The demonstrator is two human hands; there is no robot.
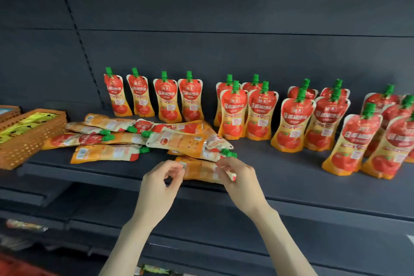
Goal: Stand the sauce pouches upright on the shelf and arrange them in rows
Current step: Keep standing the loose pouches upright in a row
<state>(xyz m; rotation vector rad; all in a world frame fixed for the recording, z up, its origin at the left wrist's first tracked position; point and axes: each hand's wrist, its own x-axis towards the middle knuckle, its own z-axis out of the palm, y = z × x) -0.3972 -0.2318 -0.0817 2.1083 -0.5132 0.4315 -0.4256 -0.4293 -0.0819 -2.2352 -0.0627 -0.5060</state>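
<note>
Several red and orange sauce pouches with green caps stand upright (261,111) in rows along the back and right of the dark shelf (280,170). A heap of the same pouches lies flat (125,136) on the shelf's left half. One pouch (200,170) lies sideways near the front edge, held at both ends. My left hand (161,184) pinches its bottom end with thumb and fingertips. My right hand (237,179) grips its cap end, covering that part of the pouch.
An orange perforated basket (29,139) with yellow-green packets sits at the shelf's left end, a second basket behind it. Lower dark shelves run below the front edge, with a few packets at the bottom left. The shelf's back panel is dark grey.
</note>
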